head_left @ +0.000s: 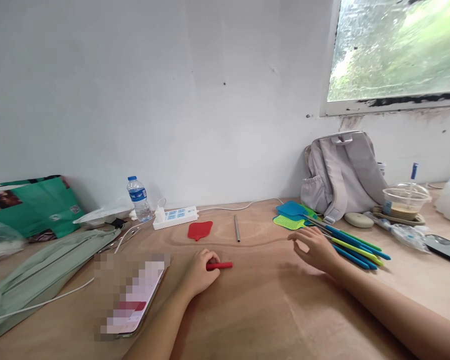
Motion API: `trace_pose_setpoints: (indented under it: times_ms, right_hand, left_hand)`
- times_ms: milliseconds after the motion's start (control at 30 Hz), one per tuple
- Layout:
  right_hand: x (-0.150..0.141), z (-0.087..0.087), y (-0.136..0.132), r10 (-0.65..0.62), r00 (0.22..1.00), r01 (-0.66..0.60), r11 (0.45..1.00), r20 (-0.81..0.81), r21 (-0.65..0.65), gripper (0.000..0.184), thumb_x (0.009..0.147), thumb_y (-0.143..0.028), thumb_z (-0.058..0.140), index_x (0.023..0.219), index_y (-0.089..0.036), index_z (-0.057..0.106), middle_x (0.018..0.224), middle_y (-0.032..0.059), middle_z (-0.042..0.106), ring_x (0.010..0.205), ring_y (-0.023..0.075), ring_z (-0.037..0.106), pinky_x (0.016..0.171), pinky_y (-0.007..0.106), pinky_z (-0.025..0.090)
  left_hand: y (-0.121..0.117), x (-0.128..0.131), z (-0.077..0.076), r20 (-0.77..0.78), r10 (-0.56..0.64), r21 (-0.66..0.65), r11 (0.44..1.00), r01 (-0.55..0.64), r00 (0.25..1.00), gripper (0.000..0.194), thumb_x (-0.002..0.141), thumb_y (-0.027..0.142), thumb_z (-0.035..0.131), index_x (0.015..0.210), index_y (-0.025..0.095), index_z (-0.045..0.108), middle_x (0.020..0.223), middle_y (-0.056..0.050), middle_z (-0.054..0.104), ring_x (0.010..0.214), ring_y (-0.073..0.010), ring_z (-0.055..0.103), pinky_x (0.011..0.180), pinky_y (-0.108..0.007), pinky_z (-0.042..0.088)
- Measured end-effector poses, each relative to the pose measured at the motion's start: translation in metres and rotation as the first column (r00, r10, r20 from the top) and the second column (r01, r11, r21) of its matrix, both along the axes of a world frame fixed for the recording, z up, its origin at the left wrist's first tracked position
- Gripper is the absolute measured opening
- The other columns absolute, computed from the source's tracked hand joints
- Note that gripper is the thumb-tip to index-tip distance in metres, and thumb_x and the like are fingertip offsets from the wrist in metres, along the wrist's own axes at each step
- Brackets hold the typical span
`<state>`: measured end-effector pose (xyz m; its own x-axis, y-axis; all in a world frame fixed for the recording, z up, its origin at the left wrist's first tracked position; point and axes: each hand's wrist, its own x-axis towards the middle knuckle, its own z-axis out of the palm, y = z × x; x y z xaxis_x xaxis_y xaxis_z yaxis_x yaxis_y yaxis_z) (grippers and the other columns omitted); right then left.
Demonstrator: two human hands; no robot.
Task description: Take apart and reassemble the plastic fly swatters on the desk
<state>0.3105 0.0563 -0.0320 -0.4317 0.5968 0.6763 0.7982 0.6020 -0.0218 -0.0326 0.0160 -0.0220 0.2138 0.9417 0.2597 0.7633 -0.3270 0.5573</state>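
My left hand (pixel 201 272) is closed around a red fly swatter handle (pixel 225 265) just above or on the wooden table; part of the handle is hidden by the fingers. Beyond it lies a red fly swatter head (pixel 200 230), detached. A thin grey metal tube (pixel 237 228) rests to the right of that head, pointing away from me. My right hand (pixel 315 248) is empty, its fingers curved and apart from the thumb. Beside it is a pile of blue and yellow-green fly swatters, with a blue head (pixel 290 209), a yellow-green head (pixel 288 221) and several handles (pixel 354 248).
A phone (pixel 138 300) lies left of my left forearm. Farther back stand a white power strip (pixel 176 217) and a water bottle (pixel 138 196). A grey backpack (pixel 341 175) leans on the wall; a plastic cup (pixel 405 200) and dark phone (pixel 448 250) are at right. Green cloth (pixel 48 275) lies left.
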Motion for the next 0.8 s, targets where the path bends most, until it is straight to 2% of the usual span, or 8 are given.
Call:
trace_pose_setpoints:
  times_ms: [100,233,333,467,533,633,800]
  right_hand:
    - [0.037,0.008,0.001,-0.257,0.966,0.257,0.966,-0.03,-0.005,0.019,0.073,-0.022,0.047,0.082,-0.022,0.063,0.078,0.0033,0.065,0.076,0.0192,0.056,0.071,0.032,0.034]
    - [0.073,0.011,0.008,-0.54,0.841,0.534,0.839,-0.036,-0.1,0.024,0.071,-0.029,0.047,0.085,-0.023,0.065,0.08,0.0035,0.065,0.079,0.022,0.056,0.069,0.033,0.034]
    - [0.085,0.005,0.013,-0.649,0.761,0.641,0.746,0.018,-0.183,0.028,0.071,-0.034,0.047,0.089,-0.023,0.065,0.085,0.005,0.064,0.083,0.0243,0.055,0.068,0.034,0.035]
    - [0.091,-0.004,0.016,-0.721,0.688,0.72,0.664,0.083,-0.203,0.034,0.074,-0.038,0.045,0.097,-0.02,0.064,0.093,0.0103,0.061,0.087,0.0269,0.054,0.068,0.035,0.036]
    - [0.093,-0.006,0.018,-0.726,0.681,0.726,0.655,0.092,-0.209,0.034,0.075,-0.038,0.045,0.098,-0.021,0.064,0.093,0.0105,0.061,0.087,0.0273,0.054,0.068,0.035,0.036]
    - [0.096,-0.009,0.02,-0.697,0.711,0.697,0.681,0.093,-0.225,0.031,0.077,-0.037,0.044,0.094,-0.022,0.065,0.093,0.0085,0.061,0.086,0.0262,0.054,0.068,0.035,0.036]
    - [0.094,-0.012,0.022,-0.684,0.727,0.684,0.715,0.058,-0.147,0.03,0.082,-0.032,0.04,0.092,-0.017,0.065,0.093,0.0101,0.059,0.086,0.0241,0.054,0.069,0.033,0.037]
  left_hand:
    - [-0.001,0.001,0.002,0.008,0.005,-0.001,1.0,-0.005,1.0,0.022,0.056,0.004,0.045,0.068,0.02,0.055,0.078,-0.001,0.053,0.078,-0.0166,0.05,0.071,-0.027,0.038]
    - [-0.001,0.001,0.004,-0.001,0.015,-0.018,1.0,-0.015,1.0,0.021,0.057,0.006,0.045,0.069,0.02,0.054,0.079,0.0,0.052,0.079,-0.0166,0.051,0.071,-0.028,0.038]
    - [-0.001,0.001,0.004,-0.003,0.016,-0.029,0.999,-0.016,1.0,0.021,0.057,0.006,0.044,0.07,0.02,0.054,0.08,0.0,0.052,0.078,-0.0164,0.051,0.071,-0.028,0.039]
    - [-0.002,0.0,0.005,-0.009,0.011,-0.02,1.0,-0.011,1.0,0.022,0.056,0.006,0.044,0.07,0.02,0.054,0.08,-0.001,0.052,0.079,-0.0165,0.051,0.071,-0.028,0.039]
    - [-0.003,0.0,0.006,-0.012,0.013,-0.02,1.0,-0.014,1.0,0.022,0.056,0.006,0.044,0.07,0.02,0.054,0.08,-0.001,0.053,0.079,-0.0165,0.051,0.071,-0.028,0.039]
    - [-0.003,0.0,0.007,-0.018,0.01,-0.022,1.0,-0.011,1.0,0.022,0.057,0.007,0.044,0.071,0.02,0.054,0.081,-0.001,0.053,0.078,-0.0163,0.051,0.07,-0.027,0.039]
    - [-0.001,-0.001,0.005,-0.038,-0.004,-0.001,1.0,0.004,0.999,0.023,0.056,0.008,0.044,0.072,0.021,0.054,0.081,-0.001,0.053,0.08,-0.0165,0.051,0.073,-0.028,0.039]
